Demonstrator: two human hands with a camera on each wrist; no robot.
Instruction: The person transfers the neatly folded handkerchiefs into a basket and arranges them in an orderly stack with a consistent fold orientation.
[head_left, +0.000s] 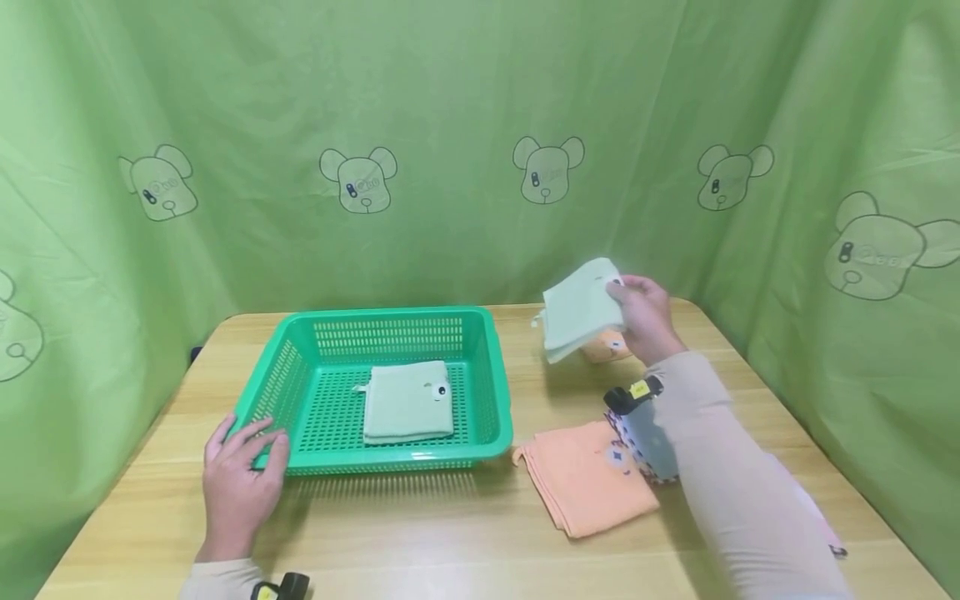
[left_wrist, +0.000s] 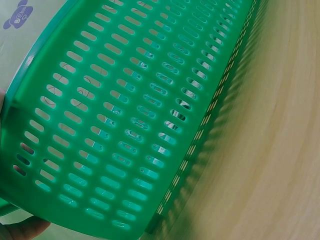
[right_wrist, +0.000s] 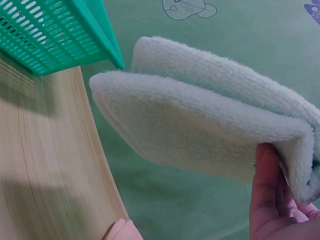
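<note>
My right hand pinches a folded pale green towel by its right edge, above the table's far right part. In the right wrist view the towel shows its thick folded layers, with the fingers at one end. A green plastic basket stands on the left half of the table. Inside it lies another folded pale green towel with a small eye-like patch. At the basket's near left corner, my left hand holds the rim, seen partly in the left wrist view beside the slotted basket wall.
A folded orange towel lies right of the basket, overlapping a grey-blue cloth with a patterned edge. Another orange cloth sits beneath the raised towel. Something pink shows past the right forearm. Green curtains surround the wooden table.
</note>
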